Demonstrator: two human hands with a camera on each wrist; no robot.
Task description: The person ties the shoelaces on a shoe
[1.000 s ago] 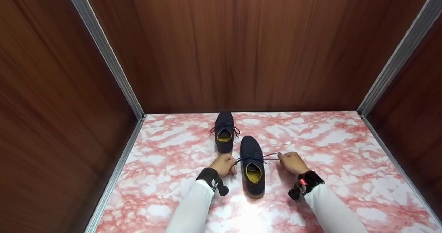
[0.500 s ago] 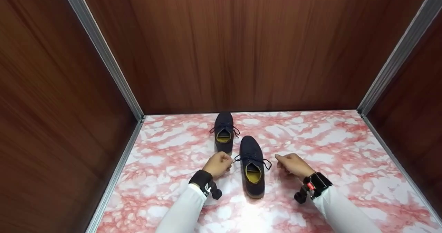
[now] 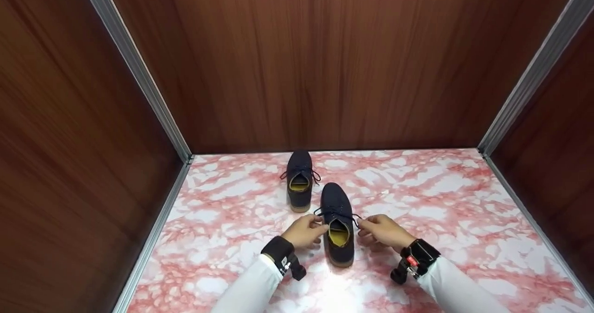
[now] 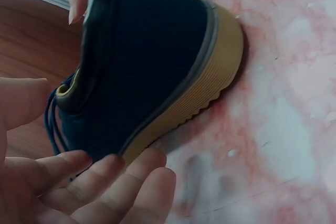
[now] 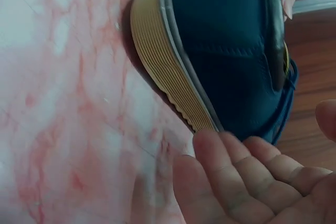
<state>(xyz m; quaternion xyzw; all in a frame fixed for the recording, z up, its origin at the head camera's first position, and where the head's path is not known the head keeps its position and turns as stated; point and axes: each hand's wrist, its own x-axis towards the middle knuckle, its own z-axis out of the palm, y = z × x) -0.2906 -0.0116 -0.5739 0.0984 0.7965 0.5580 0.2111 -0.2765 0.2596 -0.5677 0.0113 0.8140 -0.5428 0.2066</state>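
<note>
A dark blue lace-up shoe (image 3: 333, 196) with a tan ridged sole (image 4: 229, 40) stands between my hands, its toe pointing away. The laces (image 3: 335, 214) are tied in a bow with a loop at each side. Along its left side is my left hand (image 3: 302, 232), thumb apart from its extended fingers, nothing gripped. On the other side my right hand (image 3: 386, 232) has its fingertips by the right lace loop. In the right wrist view its fingers (image 5: 252, 174) are extended beside the shoe, thumb apart. Whether either hand touches the shoe, I cannot tell.
The matching shoe (image 3: 300, 163), also with a tied bow, stands farther away and slightly left. Both rest on a red-and-white marbled surface (image 3: 431, 201). Brown wood-look panels (image 3: 297, 62) with grey metal edging enclose the back and sides.
Earlier both hands pulled the laces outward. They then let go and drew apart from the shoe, the loops dropping at its sides. Now both hands are back in close beside it.
</note>
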